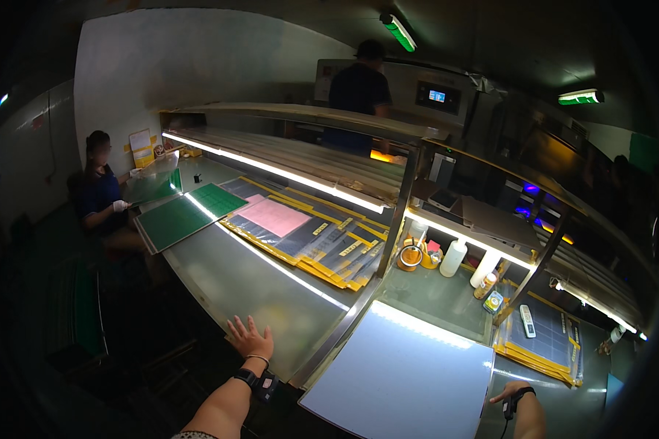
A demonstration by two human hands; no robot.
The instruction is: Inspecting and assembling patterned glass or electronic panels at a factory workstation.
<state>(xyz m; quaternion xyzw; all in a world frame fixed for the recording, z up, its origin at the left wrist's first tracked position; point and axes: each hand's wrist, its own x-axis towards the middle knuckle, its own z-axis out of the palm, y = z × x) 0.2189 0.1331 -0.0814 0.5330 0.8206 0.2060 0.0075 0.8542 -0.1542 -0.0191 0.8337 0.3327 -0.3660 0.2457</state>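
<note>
My left hand (249, 339) is held over the front edge of the grey metal tabletop (267, 300), its fingers spread and nothing in it. My right hand (511, 391) is near the right edge of a large, smooth, pale bluish-white sheet (410, 373). Its fingers look stretched toward the sheet, with no object visible in them; whether they touch it I cannot tell. The sheet lies flat on the bench between my hands. A strip lamp's glare runs along its far edge.
Film sheets with yellow taped edges (344, 252) are stacked left, topped by a pink sheet (274, 215); another stack (538, 333) holds a white remote (527, 322). A metal post (403, 205) rises between benches. Bottles (454, 257) stand behind. A seated person (104, 186) handles green panels (187, 216).
</note>
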